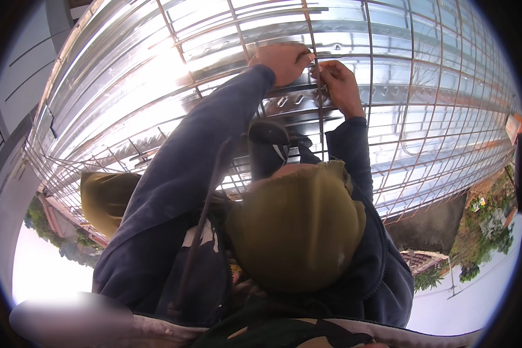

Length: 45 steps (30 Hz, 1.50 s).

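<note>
Near, our olive-clad knee [296, 232]; far, our left hand [281, 61] and right hand [337, 81] both pinch closed on the upright mesh bar [318, 104] running between them.

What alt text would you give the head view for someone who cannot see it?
Two hands, the left hand and the right hand, meet at a crossing of thin bars in a steel mesh laid over shiny corrugated metal decking. Dark blue sleeves reach up to them, above olive-green trouser knees. What the fingers pinch is too small to tell.
</note>
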Available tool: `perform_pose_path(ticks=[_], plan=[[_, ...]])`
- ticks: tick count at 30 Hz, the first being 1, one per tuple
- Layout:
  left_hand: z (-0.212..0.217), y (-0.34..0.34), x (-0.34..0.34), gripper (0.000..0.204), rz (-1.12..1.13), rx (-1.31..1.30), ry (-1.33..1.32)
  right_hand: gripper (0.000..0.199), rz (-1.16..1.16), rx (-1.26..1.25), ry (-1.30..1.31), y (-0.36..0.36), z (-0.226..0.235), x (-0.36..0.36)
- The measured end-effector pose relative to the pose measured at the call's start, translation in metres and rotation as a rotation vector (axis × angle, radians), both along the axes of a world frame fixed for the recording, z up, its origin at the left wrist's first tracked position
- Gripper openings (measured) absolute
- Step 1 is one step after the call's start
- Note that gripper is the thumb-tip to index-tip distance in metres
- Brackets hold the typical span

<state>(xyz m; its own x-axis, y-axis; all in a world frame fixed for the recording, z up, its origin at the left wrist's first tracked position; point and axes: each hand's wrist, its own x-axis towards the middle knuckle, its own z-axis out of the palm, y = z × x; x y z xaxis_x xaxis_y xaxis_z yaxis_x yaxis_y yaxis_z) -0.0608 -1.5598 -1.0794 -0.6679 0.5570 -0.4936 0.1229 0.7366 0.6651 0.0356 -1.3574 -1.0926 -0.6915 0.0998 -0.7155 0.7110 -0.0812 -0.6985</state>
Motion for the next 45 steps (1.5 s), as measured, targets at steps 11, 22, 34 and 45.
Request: perform_pose_path(ticks=[11, 22, 34, 45], plan=[[0.014, 0.002, 0.016, 0.034, 0.132, 0.038, 0.167, 0.02, -0.102, 0.179, 0.095, -0.013, -0.011, -0.001], [-0.003, -0.002, 0.032, 0.026, 0.199, 0.197, 0.376, 0.023, 0.304, 0.811, 0.203, -0.038, 0.055, -0.004], [0.0, -0.006, 0.03, 0.022, 0.102, 0.232, 0.421, 0.015, 0.91, 1.099, 0.406, -0.042, 0.087, -0.05], [0.008, 0.008, 0.027, 0.031, 0.242, 0.113, 0.196, 0.014, 0.863, 0.834, 0.134, -0.017, 0.079, -0.109]])
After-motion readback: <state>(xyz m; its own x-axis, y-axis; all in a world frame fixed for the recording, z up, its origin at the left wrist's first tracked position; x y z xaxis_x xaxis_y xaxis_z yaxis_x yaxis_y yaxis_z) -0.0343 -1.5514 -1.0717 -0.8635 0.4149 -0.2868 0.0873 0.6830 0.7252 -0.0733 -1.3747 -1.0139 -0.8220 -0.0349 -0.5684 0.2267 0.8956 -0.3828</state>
